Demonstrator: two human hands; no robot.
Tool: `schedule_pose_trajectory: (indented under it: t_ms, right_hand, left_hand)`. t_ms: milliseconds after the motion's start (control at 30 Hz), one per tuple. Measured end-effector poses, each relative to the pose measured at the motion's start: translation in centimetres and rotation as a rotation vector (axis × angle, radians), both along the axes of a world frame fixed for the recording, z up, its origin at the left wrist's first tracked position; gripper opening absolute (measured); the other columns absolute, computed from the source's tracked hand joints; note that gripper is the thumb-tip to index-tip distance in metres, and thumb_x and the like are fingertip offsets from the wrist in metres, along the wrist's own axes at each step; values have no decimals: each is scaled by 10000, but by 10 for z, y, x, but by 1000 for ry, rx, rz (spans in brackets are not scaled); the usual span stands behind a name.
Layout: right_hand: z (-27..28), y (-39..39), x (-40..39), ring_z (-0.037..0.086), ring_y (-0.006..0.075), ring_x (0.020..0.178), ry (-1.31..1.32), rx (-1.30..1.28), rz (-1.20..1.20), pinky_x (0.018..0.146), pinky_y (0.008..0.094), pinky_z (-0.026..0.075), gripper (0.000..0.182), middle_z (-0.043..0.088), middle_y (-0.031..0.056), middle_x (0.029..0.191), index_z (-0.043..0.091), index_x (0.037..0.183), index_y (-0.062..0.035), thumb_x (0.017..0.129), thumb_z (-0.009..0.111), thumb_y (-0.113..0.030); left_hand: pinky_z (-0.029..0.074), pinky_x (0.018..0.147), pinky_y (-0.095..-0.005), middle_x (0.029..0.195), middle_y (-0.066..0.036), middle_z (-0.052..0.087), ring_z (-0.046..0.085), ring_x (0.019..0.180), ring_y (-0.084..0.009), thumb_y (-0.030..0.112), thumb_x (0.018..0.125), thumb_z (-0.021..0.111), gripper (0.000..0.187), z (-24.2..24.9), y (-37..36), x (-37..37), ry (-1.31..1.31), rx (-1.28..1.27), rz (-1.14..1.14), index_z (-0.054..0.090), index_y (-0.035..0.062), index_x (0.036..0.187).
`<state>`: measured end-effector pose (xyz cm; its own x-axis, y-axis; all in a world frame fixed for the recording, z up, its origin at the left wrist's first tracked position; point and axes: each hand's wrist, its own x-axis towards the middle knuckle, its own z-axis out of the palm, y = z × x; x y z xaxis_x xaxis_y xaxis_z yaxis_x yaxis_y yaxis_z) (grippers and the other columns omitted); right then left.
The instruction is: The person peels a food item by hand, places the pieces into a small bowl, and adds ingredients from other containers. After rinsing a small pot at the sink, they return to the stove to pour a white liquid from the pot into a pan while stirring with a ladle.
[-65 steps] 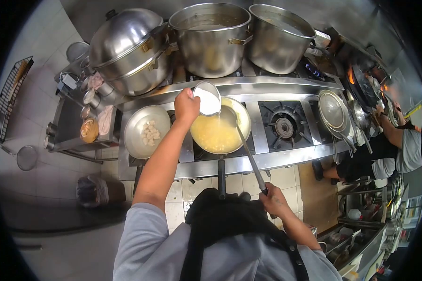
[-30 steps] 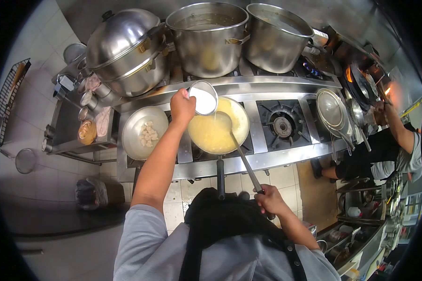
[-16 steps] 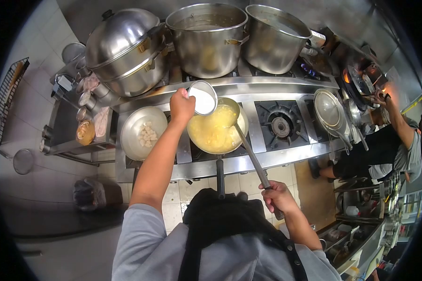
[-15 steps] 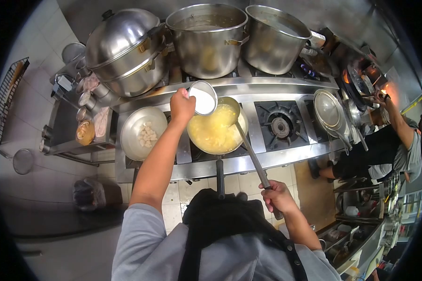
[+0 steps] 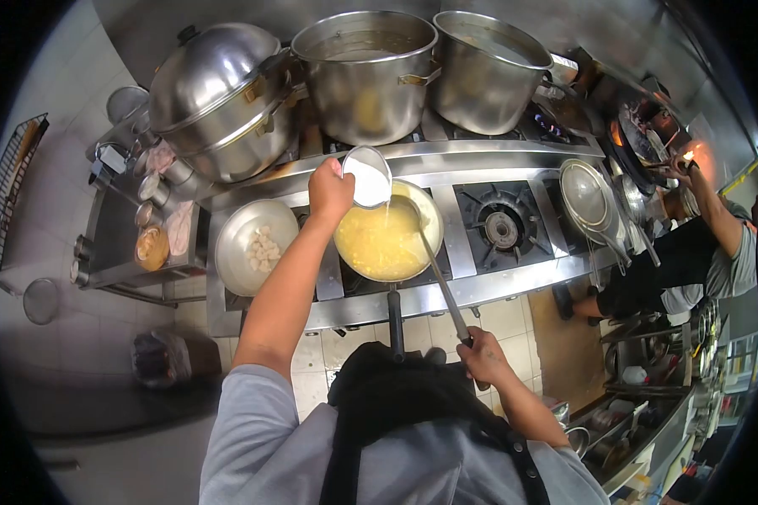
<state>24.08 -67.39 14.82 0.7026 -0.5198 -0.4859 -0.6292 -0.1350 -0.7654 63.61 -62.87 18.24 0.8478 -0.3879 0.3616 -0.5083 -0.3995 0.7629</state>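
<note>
My left hand (image 5: 331, 190) is closed on a small metal cup (image 5: 368, 175) of white liquid, tilted over the pan. A thin white stream runs from its lip into the yellow soup-like food (image 5: 379, 240). That food fills much of a long-handled pan (image 5: 430, 220) on the stove. My right hand (image 5: 484, 357) grips the handle of a long ladle (image 5: 444, 289), whose bowl is sunk in the yellow food and mostly hidden. Left of my forearm, a second pan (image 5: 232, 240) holds pale chunks (image 5: 264, 250).
Large steel pots (image 5: 365, 93) and a domed steamer (image 5: 219, 97) line the back. To the right are a bare burner (image 5: 503, 222) and strainers (image 5: 585, 195). Another person's arm (image 5: 709, 198) works at a wok (image 5: 640, 160) near flames. A bin (image 5: 160, 358) stands lower left.
The cup has tipped further and white liquid now pours from it. The ladle's bowl has dropped into the yellow food, and my right hand has shifted slightly left.
</note>
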Motion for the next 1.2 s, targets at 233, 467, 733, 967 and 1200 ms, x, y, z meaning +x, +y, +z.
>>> schedule_pose_trajectory:
  t_ms: [233, 467, 733, 967, 1200]
  right_hand:
    - [17, -18, -7, 426, 116, 363, -227, 1115, -386, 339, 264, 355, 218, 477, 15, 575, 542, 1032, 36, 847, 553, -79]
    - [33, -1, -9, 450, 126, 352, -228, 696, -254, 322, 251, 366, 212, 484, 27, 553, 544, 1048, 34, 839, 538, -5]
    - [39, 20, 0, 498, 152, 388, -121, 193, -160, 395, 287, 401, 185, 538, 59, 580, 546, 998, 31, 847, 571, -73]
    - [-10, 31, 1, 624, 398, 673, 11, -513, 75, 623, 470, 488, 244, 604, 233, 679, 543, 962, -3, 782, 616, -150]
    - [-71, 31, 6, 636, 367, 663, 183, -813, 205, 610, 471, 501, 210, 634, 183, 706, 524, 1012, -30, 832, 552, -134]
  left_hand:
    - [457, 656, -429, 690, -232, 563, 559, 692, -419, 76, 710, 594, 147, -2, 1, 0, 23, 13, -11, 488, -26, 718]
    - [443, 643, -430, 666, -227, 537, 537, 661, -411, 61, 708, 587, 141, 0, 0, 4, 24, -7, -35, 477, -28, 707]
    - [412, 549, -366, 604, -131, 452, 472, 539, -259, 43, 707, 584, 171, -8, 0, 14, -23, -51, -35, 423, -1, 673]
    - [427, 478, -347, 622, -93, 511, 543, 500, -206, 58, 732, 592, 157, -2, 18, 12, 388, -220, -35, 444, 7, 722]
    - [313, 304, -273, 576, -27, 463, 459, 372, -124, 32, 773, 553, 125, 8, 52, 0, 594, -289, -71, 435, 64, 744]
